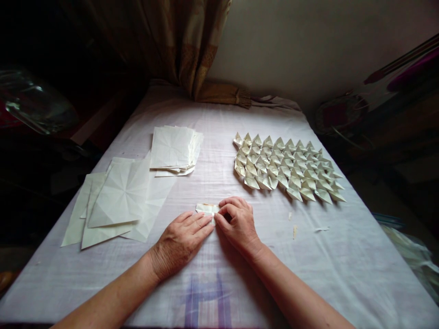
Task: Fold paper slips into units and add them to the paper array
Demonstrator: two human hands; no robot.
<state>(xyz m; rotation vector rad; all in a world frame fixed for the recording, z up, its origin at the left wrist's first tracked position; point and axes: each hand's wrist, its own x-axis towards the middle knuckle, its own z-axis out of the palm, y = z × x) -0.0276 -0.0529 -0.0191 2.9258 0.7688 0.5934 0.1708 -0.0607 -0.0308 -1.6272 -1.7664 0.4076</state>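
Observation:
A small folded piece of cream paper (206,209) lies on the white cloth-covered table (219,119), just in front of my hands. My left hand (181,240) lies flat with its fingers stretched toward the paper's lower edge. My right hand (236,221) has its fingers curled and pressed down on the right end of the paper. Most of the paper is hidden under my fingers.
Rows of several small folded paper pieces (286,169) lie at the right. A stack of creased square sheets (174,148) sits at the centre left, with larger creased sheets (118,198) spread at the left. A curtain (192,50) hangs behind the table. Small paper scraps (294,230) lie to the right of my hands.

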